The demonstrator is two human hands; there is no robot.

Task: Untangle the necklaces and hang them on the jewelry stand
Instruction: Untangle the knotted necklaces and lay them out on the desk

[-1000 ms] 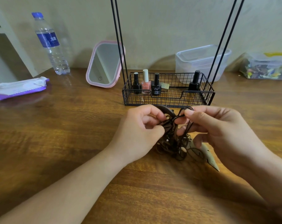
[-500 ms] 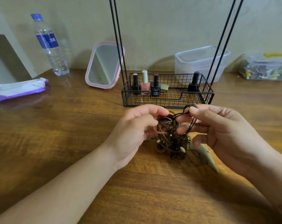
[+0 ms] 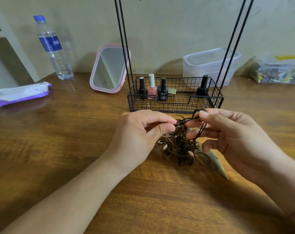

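Note:
A tangled clump of brown and black cord necklaces (image 3: 178,146) with small shell beads hangs between my hands, its lower part resting on the wooden table (image 3: 59,149). My left hand (image 3: 140,134) pinches cords at the clump's upper left. My right hand (image 3: 227,135) pinches a dark braided cord loop lifted at the upper right. A pale pointed leaf-shaped pendant (image 3: 214,161) lies on the table under my right hand. The black wire jewelry stand (image 3: 175,105) stands just behind, its thin uprights rising out of the frame; its hanging bar is out of view.
The stand's basket holds several nail polish bottles (image 3: 151,88). Behind it are a pink-framed mirror (image 3: 109,68), a clear plastic tub (image 3: 209,65) and a clear box of small items (image 3: 278,70). A water bottle (image 3: 52,48) and a wipes pack (image 3: 22,93) are at the far left.
Both hands have raised the tangle a little and drawn slightly apart. My right hand has pulled a dark cord loop up and to the right out of the clump.

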